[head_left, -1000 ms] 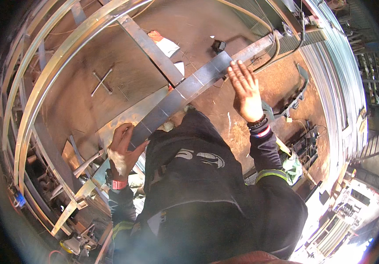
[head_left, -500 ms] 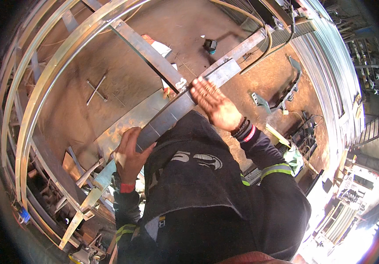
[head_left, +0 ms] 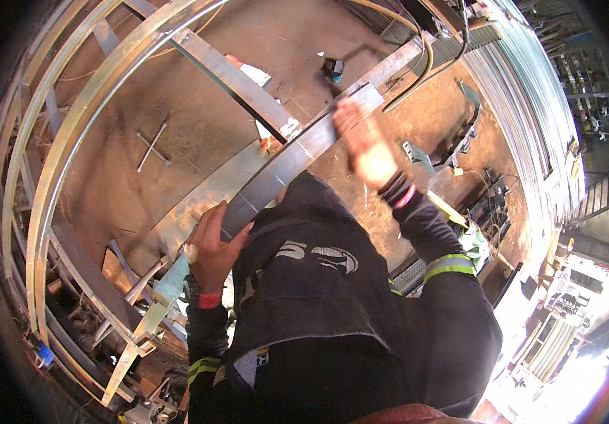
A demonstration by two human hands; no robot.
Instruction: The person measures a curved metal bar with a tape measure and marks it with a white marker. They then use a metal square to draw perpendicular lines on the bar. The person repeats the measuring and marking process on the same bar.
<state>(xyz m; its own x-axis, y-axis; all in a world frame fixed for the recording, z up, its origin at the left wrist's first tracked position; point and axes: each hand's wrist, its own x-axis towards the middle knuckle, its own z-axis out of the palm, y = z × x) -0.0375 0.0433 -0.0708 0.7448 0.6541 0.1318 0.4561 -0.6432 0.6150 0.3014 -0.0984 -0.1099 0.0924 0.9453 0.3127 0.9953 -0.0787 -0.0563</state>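
A flat steel bar (head_left: 285, 168) with pale marked lines across it lies diagonally along a longer steel frame rail (head_left: 395, 62). At the bar's near left end my left hand (head_left: 213, 240) is closed round the edge, thumb on the near side. My right hand (head_left: 367, 145) rests toward the far right end, fingers stretched flat over the bar and blurred by motion. A crosspiece (head_left: 237, 81) meets the rail near the bar's middle, with a rough whitish patch at the joint.
Curved metal tubes (head_left: 43, 219) arch along the left. A cross-shaped wrench (head_left: 152, 147) and a bent dark metal bracket (head_left: 453, 145) lie on the brown floor. Long bright metal lengths (head_left: 530, 106) are stacked at the right. A cable (head_left: 428, 63) loops over the rail's far end.
My right hand has slid along the bar toward its far right end, uncovering more of its middle. The left hand stays gripping the near end.
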